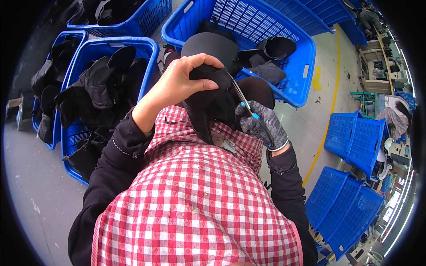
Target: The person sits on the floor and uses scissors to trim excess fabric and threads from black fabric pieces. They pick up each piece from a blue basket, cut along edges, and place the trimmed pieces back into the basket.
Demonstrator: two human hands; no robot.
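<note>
My bare left hand [179, 80] pinches the edge of a black cap [202, 74] between thumb and fingers, above my lap. In my right hand [265, 126], which wears a grey glove, is a pair of scissors [239, 94] with long silver blades and blue parts near the grip. The blade tips reach the cap's edge just right of my left fingertips; whether they touch it I cannot tell. More black caps [256, 91] rest around my hands and over my lap, and their lower parts are partly hidden.
A blue basket [306, 82] holding several dark caps stands just ahead. To the left are more blue baskets [154, 53] heaped with black caps. Stacked blue crates [339, 133] sit at the right, past a yellow floor line [327, 128]. A red checked apron [195, 199] covers my front.
</note>
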